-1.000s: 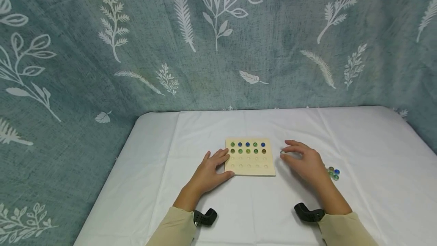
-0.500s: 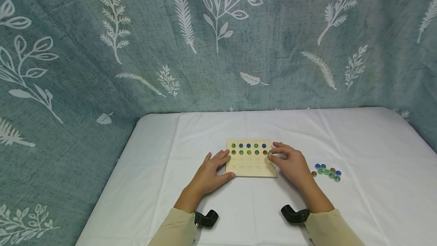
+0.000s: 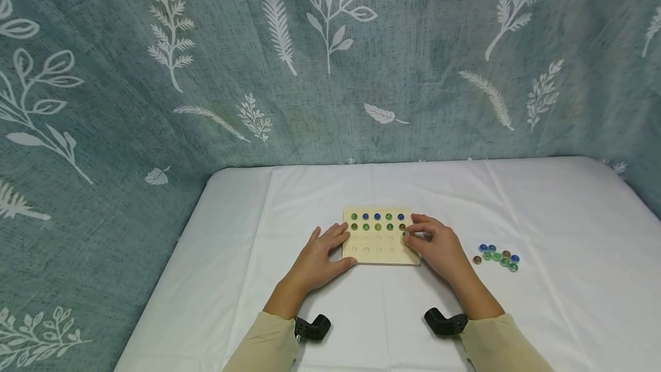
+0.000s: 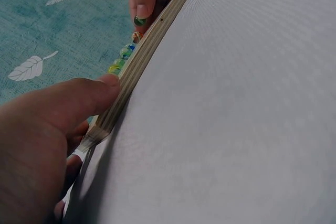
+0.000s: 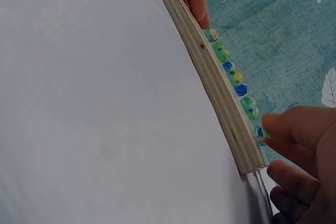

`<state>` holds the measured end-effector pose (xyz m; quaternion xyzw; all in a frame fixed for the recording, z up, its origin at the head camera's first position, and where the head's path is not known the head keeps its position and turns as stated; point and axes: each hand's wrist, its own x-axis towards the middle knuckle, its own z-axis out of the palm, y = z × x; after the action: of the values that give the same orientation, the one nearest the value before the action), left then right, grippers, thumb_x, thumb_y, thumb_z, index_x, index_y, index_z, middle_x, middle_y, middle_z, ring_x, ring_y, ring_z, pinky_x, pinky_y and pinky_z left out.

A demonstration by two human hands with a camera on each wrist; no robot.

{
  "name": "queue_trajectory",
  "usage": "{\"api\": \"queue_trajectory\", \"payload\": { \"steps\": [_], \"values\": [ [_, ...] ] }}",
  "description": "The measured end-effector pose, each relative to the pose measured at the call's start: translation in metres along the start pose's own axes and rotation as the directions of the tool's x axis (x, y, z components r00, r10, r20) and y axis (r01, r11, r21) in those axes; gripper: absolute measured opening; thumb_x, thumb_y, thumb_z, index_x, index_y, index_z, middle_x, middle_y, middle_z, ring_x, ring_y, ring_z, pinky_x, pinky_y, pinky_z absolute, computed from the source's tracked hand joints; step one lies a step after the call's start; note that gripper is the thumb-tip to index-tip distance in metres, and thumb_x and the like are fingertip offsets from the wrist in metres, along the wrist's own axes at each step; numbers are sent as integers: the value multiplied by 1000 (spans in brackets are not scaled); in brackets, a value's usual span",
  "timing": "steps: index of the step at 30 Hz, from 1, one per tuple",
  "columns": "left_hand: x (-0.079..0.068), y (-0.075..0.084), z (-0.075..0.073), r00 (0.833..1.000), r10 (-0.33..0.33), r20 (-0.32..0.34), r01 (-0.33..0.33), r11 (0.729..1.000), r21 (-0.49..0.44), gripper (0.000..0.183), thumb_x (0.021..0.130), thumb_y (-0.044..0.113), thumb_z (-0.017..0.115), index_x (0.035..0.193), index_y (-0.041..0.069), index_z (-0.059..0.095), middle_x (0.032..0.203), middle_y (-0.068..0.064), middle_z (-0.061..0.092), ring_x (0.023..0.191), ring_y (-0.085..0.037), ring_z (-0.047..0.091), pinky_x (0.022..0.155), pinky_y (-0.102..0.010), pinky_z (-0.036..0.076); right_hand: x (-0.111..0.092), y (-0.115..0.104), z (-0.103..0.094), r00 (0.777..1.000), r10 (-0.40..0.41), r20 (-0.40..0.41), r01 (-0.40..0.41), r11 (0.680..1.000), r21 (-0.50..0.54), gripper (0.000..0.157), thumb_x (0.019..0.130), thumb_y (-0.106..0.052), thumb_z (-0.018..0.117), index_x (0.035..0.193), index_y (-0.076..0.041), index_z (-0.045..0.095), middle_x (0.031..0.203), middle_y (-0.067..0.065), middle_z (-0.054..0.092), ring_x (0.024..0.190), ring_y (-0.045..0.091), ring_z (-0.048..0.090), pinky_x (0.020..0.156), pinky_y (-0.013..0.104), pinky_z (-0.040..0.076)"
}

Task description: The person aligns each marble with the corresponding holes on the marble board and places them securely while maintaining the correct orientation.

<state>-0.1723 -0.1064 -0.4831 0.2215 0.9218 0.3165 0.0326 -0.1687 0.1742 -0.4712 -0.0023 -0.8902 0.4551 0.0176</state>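
A pale wooden board (image 3: 384, 256) with rows of round hollows lies on the white cloth. Green, blue and brownish glass marbles (image 3: 377, 216) fill its two far rows, while the nearer two rows show bare hollows. My left hand (image 3: 320, 258) rests at the board's left side, fingers stretched to that edge and thumb on the near edge. At the right end of the third row, my right hand (image 3: 439, 245) pinches a green marble (image 4: 139, 21) between thumb and forefinger, close over the board. The fingertips partly hide that marble in the head view.
Loose blue, green and brown marbles (image 3: 497, 256) lie in a cluster to the right of the board, beside my right forearm. A white cloth (image 3: 248, 280) covers the table. Behind it hangs a teal curtain (image 3: 310, 102) with white leaves.
My right hand has moved left from beside the board to its right edge with the marble, then slightly toward the third row. More of the loose marbles now show. The left hand stays put.
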Motion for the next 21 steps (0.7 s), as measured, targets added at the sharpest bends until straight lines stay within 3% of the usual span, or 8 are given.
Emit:
{"api": "queue_trajectory", "payload": {
  "steps": [21],
  "values": [
    [0,-2,1,1000,6,-9,-6,1000,-8,66,87,44,72,143,15,53,155,10,39,147,-11,30,127,-39,9,-2,1,4,1000,-21,21,22,999,-40,21,89,-21,71,106,-7,74,149,12,47,142,39,36,113,58,37]
  ]
}}
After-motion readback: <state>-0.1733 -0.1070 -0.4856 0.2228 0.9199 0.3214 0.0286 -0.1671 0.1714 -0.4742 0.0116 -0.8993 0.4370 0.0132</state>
